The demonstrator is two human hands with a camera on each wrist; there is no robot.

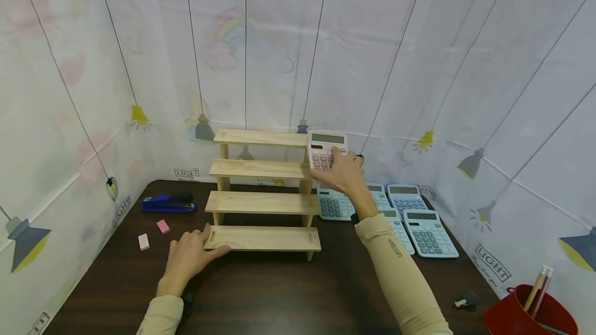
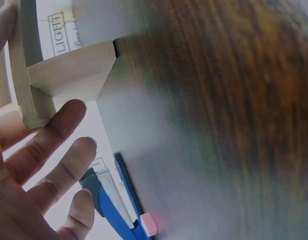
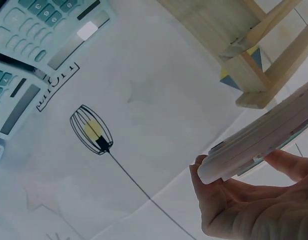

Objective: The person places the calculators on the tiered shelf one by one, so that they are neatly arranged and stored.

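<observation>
from the head camera, a right hand (image 1: 342, 172) pinches a pink calculator (image 1: 327, 143), keys and screen facing the wearer, at the right end of a four-step wooden rack's (image 1: 263, 238) upper shelves; whether they touch, i cannot tell. only the right wrist view shows the calculator's thick, rounded edge, with thumb on the key side and fingers bent against the back. a left hand (image 1: 186, 257) grips the lowest shelf's left end between thumb and forefinger; the left wrist view adds its other fingers, spread apart. the rack is pale, straight planks; the tabletop (image 1: 261, 293), dark streaked wood grain. light-blue plastic calculators (image 1: 430, 234) lie right, a blue stapler (image 1: 160, 203) left.
</observation>
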